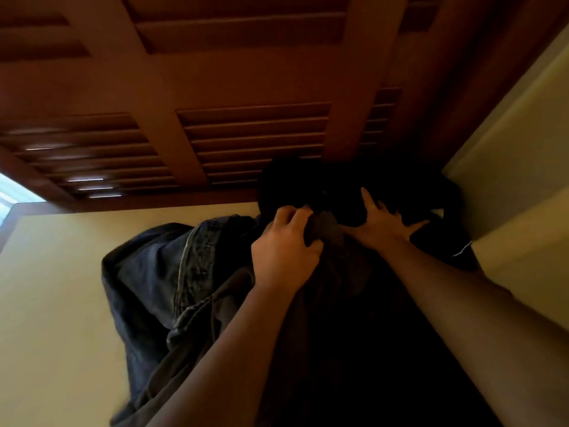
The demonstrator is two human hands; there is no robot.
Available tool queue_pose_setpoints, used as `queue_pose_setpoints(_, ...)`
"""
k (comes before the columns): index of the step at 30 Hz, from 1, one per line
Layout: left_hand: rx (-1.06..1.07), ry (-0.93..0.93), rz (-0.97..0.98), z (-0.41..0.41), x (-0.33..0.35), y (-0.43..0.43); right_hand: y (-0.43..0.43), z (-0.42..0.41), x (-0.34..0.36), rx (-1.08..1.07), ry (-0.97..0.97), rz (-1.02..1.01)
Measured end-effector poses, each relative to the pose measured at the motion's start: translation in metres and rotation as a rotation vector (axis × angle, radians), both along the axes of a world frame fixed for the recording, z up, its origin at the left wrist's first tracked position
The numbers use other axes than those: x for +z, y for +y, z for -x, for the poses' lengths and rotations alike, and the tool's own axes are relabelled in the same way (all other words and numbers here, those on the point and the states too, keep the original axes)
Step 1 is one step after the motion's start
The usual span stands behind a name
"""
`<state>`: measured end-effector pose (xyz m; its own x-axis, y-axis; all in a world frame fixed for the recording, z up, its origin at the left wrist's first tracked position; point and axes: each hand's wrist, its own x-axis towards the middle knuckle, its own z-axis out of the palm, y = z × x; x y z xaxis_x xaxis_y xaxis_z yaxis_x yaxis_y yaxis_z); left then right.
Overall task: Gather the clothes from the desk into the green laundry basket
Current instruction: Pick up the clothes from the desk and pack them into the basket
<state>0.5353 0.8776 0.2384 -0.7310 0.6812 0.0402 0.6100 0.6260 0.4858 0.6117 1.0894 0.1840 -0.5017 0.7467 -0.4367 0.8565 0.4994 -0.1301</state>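
Observation:
A heap of dark clothes lies on the pale yellow desk [55,288]. Dark blue jeans [160,282] make up its left side, and black garments [332,186] are bunched at the back against the shutter. My left hand [284,251] is closed on dark cloth in the middle of the heap. My right hand [383,224] lies with fingers spread, pressing on the black garments at the right. More dark cloth [354,349] runs between my forearms toward me. The green laundry basket is not in view.
A brown wooden louvred shutter [246,87] rises right behind the desk. A pale wall [517,155] closes the right side, meeting the desk at the corner. Daylight shows through a gap at the far left [12,192].

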Motion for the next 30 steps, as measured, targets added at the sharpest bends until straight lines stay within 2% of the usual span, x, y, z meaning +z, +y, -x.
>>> queue_pose_setpoints(3, -0.016, 0.013, 0.063, 0.0, -0.003, 0.001, -0.006, 0.002, -0.009, 0.018, -0.033, -0.054)
queue_pose_setpoints(7, -0.109, 0.015, 0.186, -0.003, 0.009, -0.012, 0.017, 0.013, 0.001, -0.052, 0.018, -0.098)
queue_pose_setpoints(11, -0.225, -0.166, 0.311, -0.02, 0.014, -0.037, 0.019, 0.01, -0.019, -0.022, -0.047, 0.061)
queue_pose_setpoints(14, -0.243, -0.121, 0.389, -0.028, 0.006, -0.043, 0.014, 0.008, -0.03, 0.028, -0.085, 0.063)
queue_pose_setpoints(19, -0.181, 0.022, 0.321, -0.034, -0.009, -0.039, 0.022, -0.001, -0.026, 0.115, -0.159, 0.036)
queue_pose_setpoints(25, -0.136, 0.081, 0.267, -0.041, -0.019, -0.041, 0.03, -0.013, -0.026, 0.147, -0.087, -0.045)
queue_pose_setpoints(30, -0.115, 0.112, 0.147, -0.038, -0.02, -0.051, 0.024, -0.029, -0.024, 0.111, 0.167, -0.077)
